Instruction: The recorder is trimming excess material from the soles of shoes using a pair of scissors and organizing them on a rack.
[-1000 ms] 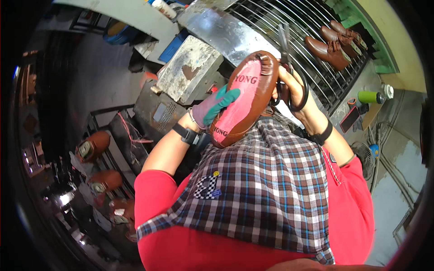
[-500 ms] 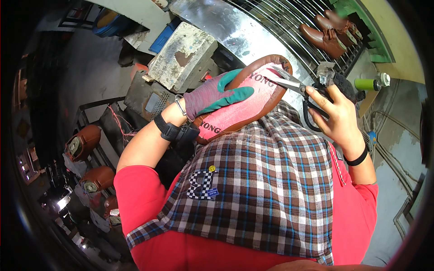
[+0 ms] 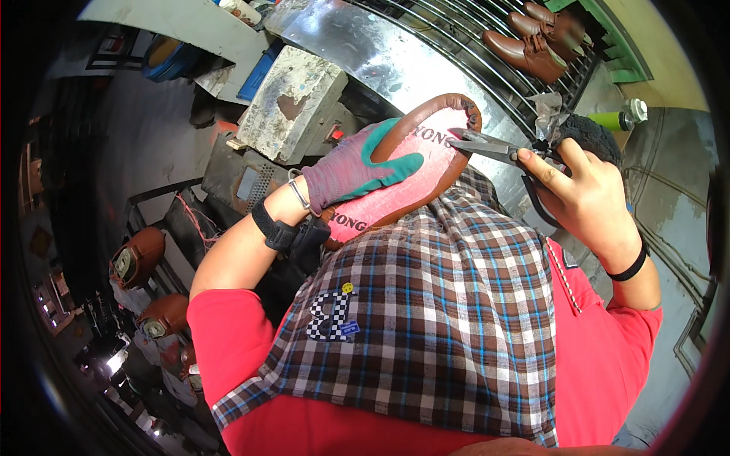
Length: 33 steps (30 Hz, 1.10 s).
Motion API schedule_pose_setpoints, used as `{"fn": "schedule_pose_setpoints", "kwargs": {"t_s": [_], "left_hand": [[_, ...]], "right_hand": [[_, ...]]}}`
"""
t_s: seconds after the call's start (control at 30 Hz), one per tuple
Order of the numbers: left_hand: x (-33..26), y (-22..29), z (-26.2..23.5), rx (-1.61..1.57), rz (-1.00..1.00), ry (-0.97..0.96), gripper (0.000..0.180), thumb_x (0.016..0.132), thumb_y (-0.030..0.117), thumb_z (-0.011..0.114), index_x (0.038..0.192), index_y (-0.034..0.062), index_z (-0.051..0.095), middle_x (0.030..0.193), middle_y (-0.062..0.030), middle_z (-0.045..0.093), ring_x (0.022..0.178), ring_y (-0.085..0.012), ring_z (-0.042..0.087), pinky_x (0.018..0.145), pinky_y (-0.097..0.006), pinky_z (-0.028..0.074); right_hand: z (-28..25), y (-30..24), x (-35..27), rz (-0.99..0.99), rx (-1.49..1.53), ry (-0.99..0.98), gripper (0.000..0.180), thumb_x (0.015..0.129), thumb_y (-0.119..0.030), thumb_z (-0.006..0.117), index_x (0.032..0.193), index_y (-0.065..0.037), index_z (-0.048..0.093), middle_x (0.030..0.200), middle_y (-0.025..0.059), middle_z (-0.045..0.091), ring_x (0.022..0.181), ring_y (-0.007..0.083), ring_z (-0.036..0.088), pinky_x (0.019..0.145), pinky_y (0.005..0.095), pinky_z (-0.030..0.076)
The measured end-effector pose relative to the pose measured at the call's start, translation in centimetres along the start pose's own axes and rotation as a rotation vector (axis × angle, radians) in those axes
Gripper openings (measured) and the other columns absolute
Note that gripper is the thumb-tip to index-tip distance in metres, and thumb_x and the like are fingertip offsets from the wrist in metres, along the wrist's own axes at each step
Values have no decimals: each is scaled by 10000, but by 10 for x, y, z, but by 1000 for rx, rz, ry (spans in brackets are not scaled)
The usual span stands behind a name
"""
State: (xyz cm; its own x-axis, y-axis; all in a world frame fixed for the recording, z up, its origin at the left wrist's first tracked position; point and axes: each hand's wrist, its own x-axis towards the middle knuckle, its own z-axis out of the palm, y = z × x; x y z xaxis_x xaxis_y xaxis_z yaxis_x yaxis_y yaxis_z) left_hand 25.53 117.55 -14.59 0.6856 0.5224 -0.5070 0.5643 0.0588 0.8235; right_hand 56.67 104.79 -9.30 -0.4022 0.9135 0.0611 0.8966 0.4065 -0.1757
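Your left hand (image 3: 348,171), in a purple-grey knitted glove with green-coated fingers, is wrapped around a brown leather shoe with a pink underside (image 3: 430,171). The shoe is in front of you, just above the top of your apron, tilted so that its pink underside faces up; its far end leans to the right. Dark lettering marks the pink surface near both ends, and gathered brown leather rims it.

Your bare right hand (image 3: 576,186) is closed around the handles of a pair of metal scissors with black handles (image 3: 490,146). The blades point left, slightly parted, with their tips over the right side of the pink underside, beside the far lettering. Whether they touch it, you cannot tell from this view.

You wear a brown, white and blue plaid apron (image 3: 426,327) over a red short-sleeved shirt (image 3: 228,327). Beyond the shoe lie a shiny metal sheet (image 3: 342,38) and, to its right, a rack of metal bars (image 3: 449,42) bearing brown leather lace-up shoes (image 3: 521,55). A bright green bottle with a pale cap (image 3: 608,120) is beyond your right hand.
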Motion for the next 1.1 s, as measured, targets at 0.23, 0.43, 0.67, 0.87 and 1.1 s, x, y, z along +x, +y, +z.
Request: {"fn": "schedule_pose_setpoints", "kwargs": {"t_s": [0.23, 0.43, 0.67, 0.87, 1.1], "left_hand": [[-1, 15, -2, -51, -45, -58, 654, 876, 402, 683, 1368, 29, 467, 1204, -94, 606, 1059, -144, 566, 932, -313, 458], [-3, 0, -2, -139, -49, -43, 649, 847, 385, 732, 1334, 28, 496, 1182, -88, 616, 1065, -144, 565, 949, -305, 453], [4, -12, -6, -141, -42, -80, 707, 818, 421, 745, 1351, 37, 483, 1220, -101, 610, 1114, -172, 567, 979, -322, 447], [8, -23, 3, -173, -14, -68, 779, 772, 484, 763, 1346, 35, 490, 1232, -133, 608, 1128, -206, 573, 992, -335, 436], [9, -22, 6, -66, 70, -91, 668, 832, 312, 717, 1375, 23, 457, 1252, -100, 590, 1138, -162, 549, 994, -314, 431]], "right_hand": [[121, 1, -21, 245, 1214, 141, 537, 829, -85, 718, 1343, -123, 570, 943, -39, 609, 632, 61, 513, 503, 266, 410], [79, -11, -14, 287, 821, 78, 576, 684, -62, 729, 1250, -106, 633, 839, 68, 572, 664, 186, 569, 585, 323, 460], [30, -13, -8, 50, 194, 118, 585, 641, -101, 749, 1205, -233, 665, 749, 57, 460, 585, 221, 528, 505, 345, 453], [12, -17, 0, -43, 15, 47, 575, 653, -108, 736, 1207, -236, 653, 760, 45, 450, 596, 204, 542, 477, 338, 456], [-32, -32, 12, -114, -212, -159, 569, 716, -103, 674, 1268, -230, 617, 774, 46, 448, 616, 186, 548, 451, 310, 468]]}}
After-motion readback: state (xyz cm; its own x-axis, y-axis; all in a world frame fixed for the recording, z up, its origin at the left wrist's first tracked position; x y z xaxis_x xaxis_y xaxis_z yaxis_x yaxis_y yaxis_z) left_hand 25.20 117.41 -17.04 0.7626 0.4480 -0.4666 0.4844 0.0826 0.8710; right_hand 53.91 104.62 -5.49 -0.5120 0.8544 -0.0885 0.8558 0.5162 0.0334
